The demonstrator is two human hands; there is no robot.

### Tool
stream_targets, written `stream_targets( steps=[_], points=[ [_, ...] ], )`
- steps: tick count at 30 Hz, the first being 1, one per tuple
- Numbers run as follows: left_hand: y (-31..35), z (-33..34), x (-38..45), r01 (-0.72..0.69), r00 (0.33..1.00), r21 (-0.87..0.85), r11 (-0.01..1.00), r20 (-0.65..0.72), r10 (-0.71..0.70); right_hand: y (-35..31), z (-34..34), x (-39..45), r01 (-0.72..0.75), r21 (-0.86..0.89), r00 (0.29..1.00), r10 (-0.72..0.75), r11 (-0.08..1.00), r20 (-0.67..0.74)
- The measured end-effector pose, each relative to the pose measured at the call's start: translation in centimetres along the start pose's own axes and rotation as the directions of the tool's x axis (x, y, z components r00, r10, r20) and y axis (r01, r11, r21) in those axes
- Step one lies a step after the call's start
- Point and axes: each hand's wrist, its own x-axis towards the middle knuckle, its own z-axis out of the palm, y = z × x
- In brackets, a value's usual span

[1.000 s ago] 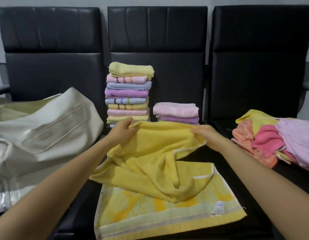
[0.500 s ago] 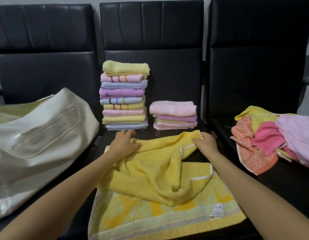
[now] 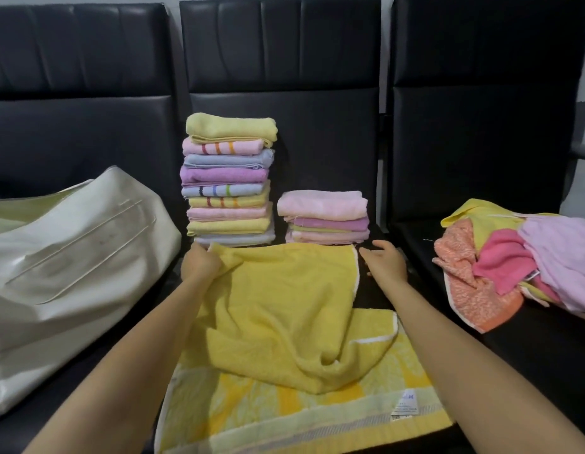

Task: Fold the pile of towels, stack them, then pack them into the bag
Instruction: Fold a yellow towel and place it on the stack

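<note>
A yellow towel (image 3: 284, 309) lies spread on the middle seat, its far half rumpled over the near half. My left hand (image 3: 199, 263) grips its far left corner. My right hand (image 3: 384, 263) hovers just off the far right corner, fingers relaxed and holding nothing. Behind the towel stand a tall stack of folded towels (image 3: 229, 178) and a short stack (image 3: 324, 217). A cream bag (image 3: 71, 257) lies on the left seat. A loose pile of unfolded towels (image 3: 520, 260) sits on the right seat.
Three black padded chairs (image 3: 281, 54) stand side by side with high backs behind the stacks. The bare black seat (image 3: 530, 355) shows in front of the loose pile. The bag takes up most of the left seat.
Both hands carried the towel's far edge down and away onto the seat, flattening it. My right hand has let go of its corner; my left hand keeps its hold.
</note>
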Motion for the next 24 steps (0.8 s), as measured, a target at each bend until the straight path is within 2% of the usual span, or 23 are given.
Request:
stream_targets(
  steps=[2, 3, 5, 7, 10, 13, 15, 17, 19, 22, 23, 24],
  points=[
    [0.0, 0.0, -0.4, 0.009, 1.0, 0.096, 0.995, 0.003, -0.009, 0.3, -0.4, -0.4, 0.025, 0.006, 0.998, -0.025, 1.0, 0.056],
    [0.3, -0.1, -1.0, -0.031, 0.999, 0.15, 0.988, -0.003, 0.032, 0.3, -0.7, -0.7, 0.027, -0.021, 0.995, -0.025, 0.999, 0.094],
    [0.9, -0.5, -2.5, -0.17, 0.984, 0.21, 0.963, -0.015, 0.177, 0.1, -1.2, -1.8, 0.042, -0.084, 0.983, -0.026, 0.996, 0.182],
    [1.1, -1.1, -4.6, -0.334, 0.941, 0.18, 0.925, 0.007, 0.338, -0.2, -1.4, -3.7, 0.109, -0.162, 0.965, -0.065, 0.981, 0.254],
    [0.3, -2.6, -9.2, -0.572, 0.819, 0.061, 0.818, 0.092, 0.566, -1.0, -1.7, -7.9, 0.349, -0.282, 0.926, -0.283, 0.894, 0.249],
    [-1.2, -5.2, -15.2, -0.734, 0.656, -0.047, 0.678, 0.209, 0.725, -2.5, -2.4, -13.5, 0.555, -0.175, 0.818, -0.495, 0.813, 0.293],
    [-2.5, -7.2, -18.8, -0.797, 0.545, -0.081, 0.599, 0.332, 0.77, -3.0, -3.1, -17.1, 0.57, -0.052, 0.753, -0.495, 0.82, 0.433],
    [-4.6, -8.1, -21.5, -0.856, 0.441, -0.058, 0.514, 0.435, 0.785, -2.5, -3.5, -19.9, 0.609, -0.018, 0.659, -0.493, 0.793, 0.569],
    [-7.1, -8.1, -23.1, -0.898, 0.37, -0.051, 0.437, 0.449, 0.813, -1.0, -3.8, -21.5, 0.736, -0.063, 0.534, -0.522, 0.674, 0.666],
    [-9.3, -7.7, -24.0, -0.938, 0.319, 0.007, 0.345, 0.404, 0.858, 0.9, -4.2, -22.5, 0.918, -0.172, 0.356, -0.554, 0.356, 0.752],
    [-9.5, -7.6, -24.1, -0.949, 0.302, 0.047, 0.311, 0.417, 0.857, 1.4, -4.3, -22.6, 0.941, -0.201, 0.324, -0.552, 0.272, 0.768],
    [-9.5, -7.5, -24.2, -0.958, 0.283, 0.089, 0.272, 0.431, 0.857, 1.7, -4.4, -22.8, 0.945, -0.229, 0.322, -0.542, 0.233, 0.776]
  ],
)
